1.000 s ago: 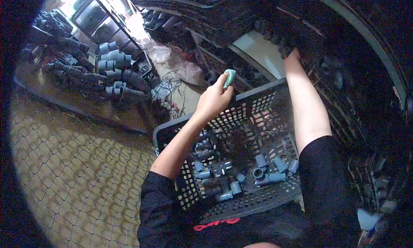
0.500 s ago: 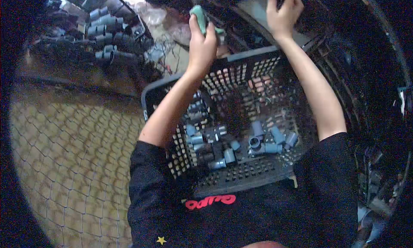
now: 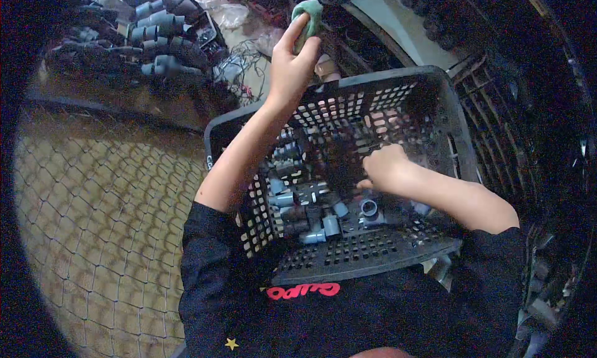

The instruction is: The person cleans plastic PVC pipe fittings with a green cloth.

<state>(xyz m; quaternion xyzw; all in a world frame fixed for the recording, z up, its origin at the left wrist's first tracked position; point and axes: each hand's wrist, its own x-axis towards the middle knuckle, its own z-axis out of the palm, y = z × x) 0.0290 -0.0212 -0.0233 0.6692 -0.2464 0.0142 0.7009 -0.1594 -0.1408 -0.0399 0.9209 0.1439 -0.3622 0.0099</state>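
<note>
My left hand (image 3: 292, 69) is closed on a bunched green cloth (image 3: 308, 11), held above the far rim of a black plastic basket (image 3: 273, 112). Inside the basket, my right hand (image 3: 387, 168) is curled with its fingers bent inward; anything in them is hidden. Just below that hand stands a grey pipe fitting (image 3: 369, 208), its round opening facing up. More grey-blue fittings (image 3: 331, 225) lie loose on the basket floor toward the left and near side.
Many grey fittings (image 3: 165, 28) are heaped in a container at the upper left. Wire mesh (image 3: 112, 234) covers the left side. Clear plastic bags and thin tangled wires (image 3: 245, 69) lie beyond the basket, and dark slatted crates (image 3: 497, 109) stand at the right.
My right hand has come down from beyond the basket's far rim into the basket, its fingers now curled. My left hand has shifted slightly, keeping the green cloth.
</note>
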